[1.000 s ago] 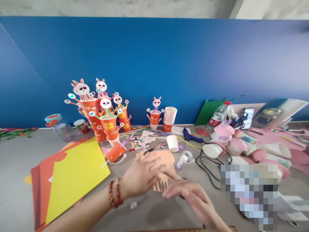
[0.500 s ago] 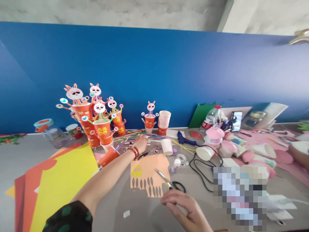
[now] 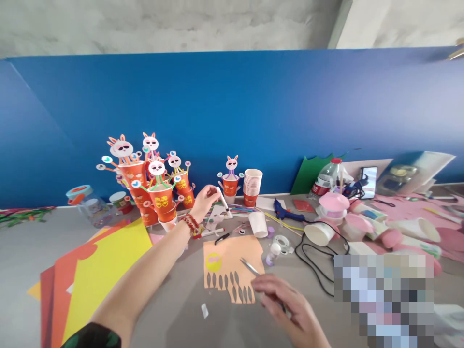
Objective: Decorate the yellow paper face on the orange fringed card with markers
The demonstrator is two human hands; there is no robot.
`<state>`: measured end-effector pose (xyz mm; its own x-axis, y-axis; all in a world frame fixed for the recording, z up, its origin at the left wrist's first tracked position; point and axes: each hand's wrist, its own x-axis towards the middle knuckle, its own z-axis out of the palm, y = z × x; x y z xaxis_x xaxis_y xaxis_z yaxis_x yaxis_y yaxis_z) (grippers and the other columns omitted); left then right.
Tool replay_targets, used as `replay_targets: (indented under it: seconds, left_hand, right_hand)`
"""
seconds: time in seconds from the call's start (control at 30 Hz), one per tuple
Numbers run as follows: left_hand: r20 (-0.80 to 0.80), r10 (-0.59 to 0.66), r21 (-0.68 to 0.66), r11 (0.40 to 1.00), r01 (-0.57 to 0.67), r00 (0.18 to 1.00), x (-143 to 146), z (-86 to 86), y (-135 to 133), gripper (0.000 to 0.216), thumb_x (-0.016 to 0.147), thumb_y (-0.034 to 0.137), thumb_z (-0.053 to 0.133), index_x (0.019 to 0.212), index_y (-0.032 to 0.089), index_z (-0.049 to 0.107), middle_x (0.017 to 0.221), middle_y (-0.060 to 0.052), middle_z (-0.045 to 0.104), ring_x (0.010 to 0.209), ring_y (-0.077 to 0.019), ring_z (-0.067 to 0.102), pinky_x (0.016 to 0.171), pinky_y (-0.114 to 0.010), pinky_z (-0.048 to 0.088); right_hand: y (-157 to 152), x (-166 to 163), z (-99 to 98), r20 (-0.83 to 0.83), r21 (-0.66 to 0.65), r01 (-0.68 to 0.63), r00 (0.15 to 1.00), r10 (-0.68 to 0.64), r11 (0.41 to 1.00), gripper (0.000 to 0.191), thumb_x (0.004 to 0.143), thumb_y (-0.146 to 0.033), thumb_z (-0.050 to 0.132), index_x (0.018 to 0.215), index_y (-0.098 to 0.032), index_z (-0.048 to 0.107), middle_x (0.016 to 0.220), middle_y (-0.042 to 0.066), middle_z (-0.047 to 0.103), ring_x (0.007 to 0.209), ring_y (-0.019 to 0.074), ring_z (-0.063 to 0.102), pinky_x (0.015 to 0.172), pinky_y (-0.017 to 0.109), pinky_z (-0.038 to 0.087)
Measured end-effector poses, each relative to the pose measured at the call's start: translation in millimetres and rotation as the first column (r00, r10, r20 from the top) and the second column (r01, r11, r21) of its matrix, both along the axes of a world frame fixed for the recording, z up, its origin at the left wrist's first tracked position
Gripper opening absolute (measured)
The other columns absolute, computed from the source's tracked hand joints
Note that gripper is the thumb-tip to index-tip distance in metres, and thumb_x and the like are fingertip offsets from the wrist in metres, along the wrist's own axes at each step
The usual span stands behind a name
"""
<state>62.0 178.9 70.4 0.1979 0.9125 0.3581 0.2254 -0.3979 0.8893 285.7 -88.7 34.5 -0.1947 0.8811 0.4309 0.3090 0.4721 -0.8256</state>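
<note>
My left hand (image 3: 206, 199), with red bead bracelets at the wrist, is lifted above the table and pinches a white pen-like stick (image 3: 223, 199). Below it lie loose paper pieces and markers. My right hand (image 3: 286, 304) rests near the front edge, fingers curled over the black handles of a pair of scissors (image 3: 250, 266) whose blades point up-left. The scissors lie on a peach paper sheet (image 3: 232, 263) with leaf-shaped cut-outs along its lower edge and a yellow circle on it.
Orange paper-cup bunny figures (image 3: 157, 186) stand at the back left, a cup stack (image 3: 252, 186) beside them. Yellow and orange sheets (image 3: 105, 270) lie left. A blue glue gun (image 3: 286, 211), black cable (image 3: 315, 251), white cups, a bottle and pink craft pieces crowd the right.
My left hand reached to the back of the table, then rose with the white stick in its fingers. My right hand slid onto the scissors' handles.
</note>
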Motion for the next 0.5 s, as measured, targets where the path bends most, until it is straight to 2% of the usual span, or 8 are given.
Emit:
replay_targets:
  seconds: [0.07,0.13,0.2,0.27,0.33,0.4,0.43,0.5]
  left_hand:
    - [0.085,0.013,0.037,0.999,-0.016,0.996,7,8.3,-13,0.020,0.093,0.037,0.061,0.099,0.018,0.059,0.091,-0.002,0.066,0.083,-0.0154,0.066,0.080,-0.029,0.055]
    - [0.128,-0.014,0.074,0.997,0.005,0.992,16,18.5,-33,0.018,0.088,0.034,0.064,0.095,0.018,0.058,0.091,-0.001,0.065,0.083,-0.0150,0.065,0.080,-0.028,0.053]
    - [0.122,-0.098,0.096,0.992,0.087,0.988,26,30.0,-60,0.014,0.086,0.030,0.065,0.092,0.019,0.059,0.090,-0.001,0.065,0.082,-0.0147,0.064,0.079,-0.026,0.052]
    - [0.075,-0.227,0.092,0.971,0.220,0.971,33,41.4,-92,0.012,0.085,0.028,0.067,0.092,0.019,0.063,0.089,-0.001,0.067,0.083,-0.0157,0.065,0.077,-0.026,0.052]
    - [0.012,-0.352,0.084,0.933,0.350,0.936,36,50.6,-120,0.010,0.083,0.024,0.070,0.090,0.019,0.066,0.087,-0.001,0.068,0.084,-0.0160,0.065,0.079,-0.026,0.052]
    - [-0.083,-0.462,0.110,0.876,0.469,0.883,34,55.4,-139,0.009,0.088,0.025,0.067,0.095,0.019,0.067,0.095,-0.003,0.068,0.089,-0.0167,0.064,0.083,-0.028,0.052]
    - [-0.117,-0.481,0.120,0.862,0.493,0.869,31,55.6,-145,0.015,0.090,0.028,0.067,0.102,0.019,0.067,0.103,-0.005,0.068,0.093,-0.0176,0.064,0.086,-0.029,0.052]
    - [-0.224,-0.466,0.117,0.859,0.498,0.856,22,51.1,-151,0.030,0.094,0.037,0.066,0.118,0.019,0.064,0.117,-0.009,0.065,0.102,-0.0204,0.064,0.091,-0.032,0.051]
  right_hand:
    - [5,-1,4.8,-0.021,-0.020,0.035,0.999,-0.035,0.999,0.024,0.101,-0.033,0.054,0.112,-0.024,0.073,0.113,0.014,0.072,0.090,0.0216,0.072,0.074,0.027,0.060]
    - [13,-3,11.2,-0.054,-0.037,0.076,0.996,-0.078,0.996,0.029,0.101,-0.037,0.052,0.121,-0.023,0.067,0.109,0.013,0.069,0.077,0.0179,0.069,0.064,0.025,0.059]
    - [25,-5,18.5,-0.087,-0.048,0.136,0.986,-0.140,0.989,0.035,0.100,-0.041,0.053,0.128,-0.022,0.062,0.095,0.008,0.066,0.064,0.0147,0.062,0.052,0.023,0.053]
    - [40,-10,25.1,-0.086,-0.071,0.176,0.980,-0.182,0.982,0.039,0.097,-0.042,0.059,0.129,-0.021,0.059,0.087,0.004,0.064,0.059,0.0133,0.058,0.051,0.022,0.050]
    - [55,-16,29.1,-0.098,-0.098,0.159,0.981,-0.169,0.982,0.035,0.090,-0.043,0.068,0.116,-0.020,0.064,0.075,0.001,0.062,0.057,0.0124,0.055,0.051,0.022,0.046]
    - [65,-22,30.1,-0.171,-0.178,0.135,0.971,-0.165,0.975,0.032,0.086,-0.050,0.071,0.085,-0.019,0.064,0.058,-0.003,0.053,0.048,0.0103,0.047,0.044,0.021,0.037]
    - [68,-25,29.9,-0.230,-0.224,0.119,0.958,-0.171,0.967,0.036,0.085,-0.053,0.071,0.078,-0.019,0.061,0.054,-0.004,0.050,0.046,0.0094,0.044,0.042,0.021,0.034]
    - [68,-29,28.6,-0.373,-0.296,0.098,0.904,-0.209,0.950,0.039,0.084,-0.056,0.071,0.077,-0.019,0.058,0.051,-0.005,0.050,0.043,0.0081,0.040,0.041,0.020,0.031]
